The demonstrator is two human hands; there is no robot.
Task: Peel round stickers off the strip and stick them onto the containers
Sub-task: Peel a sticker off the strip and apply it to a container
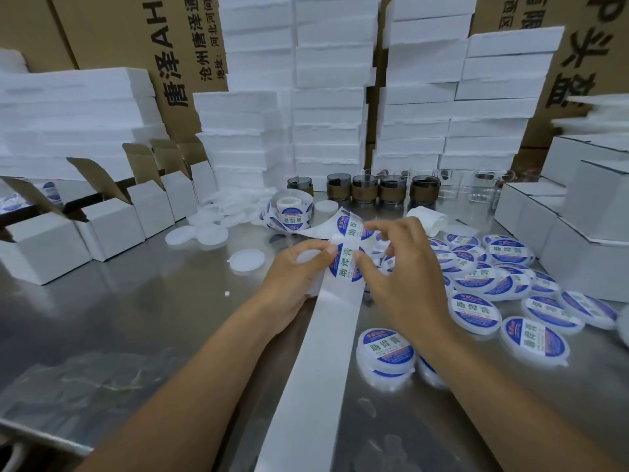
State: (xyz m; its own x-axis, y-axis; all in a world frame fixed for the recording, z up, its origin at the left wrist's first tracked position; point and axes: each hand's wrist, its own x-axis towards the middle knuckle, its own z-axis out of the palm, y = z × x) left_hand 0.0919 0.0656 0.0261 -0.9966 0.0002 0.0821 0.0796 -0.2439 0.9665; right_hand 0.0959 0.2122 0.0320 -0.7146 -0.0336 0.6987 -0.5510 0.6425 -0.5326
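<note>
Peeled strip point(306, 386) trails toward me over the bench point(136, 318); I'm mid-peel on a sticker point(345, 265).
Left hand point(292, 277) grips a plain container point(306, 257) under the strip, right hand point(401, 277) pinches the sticker's edge; next, I judge, lift it free and press it centred.

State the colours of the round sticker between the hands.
The sticker is blue with a white band and green characters; head view.
</note>
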